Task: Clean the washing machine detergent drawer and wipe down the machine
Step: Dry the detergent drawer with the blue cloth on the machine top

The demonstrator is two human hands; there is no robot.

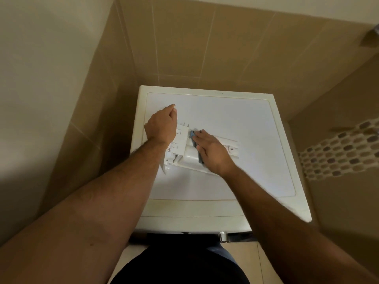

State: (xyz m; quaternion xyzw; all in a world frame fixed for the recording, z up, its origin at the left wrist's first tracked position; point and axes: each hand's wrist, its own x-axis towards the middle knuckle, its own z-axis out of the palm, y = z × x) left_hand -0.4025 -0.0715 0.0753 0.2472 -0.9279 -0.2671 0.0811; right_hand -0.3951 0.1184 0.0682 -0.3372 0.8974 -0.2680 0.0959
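Wiping goes best while left hand point(162, 128) grips detergent drawer point(184, 152) steady and right hand point(213, 152) presses blue cloth point(192, 136) flat.

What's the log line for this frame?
left hand: grips drawer end | right hand: presses blue cloth on drawer | drawer: out, lying on washer top
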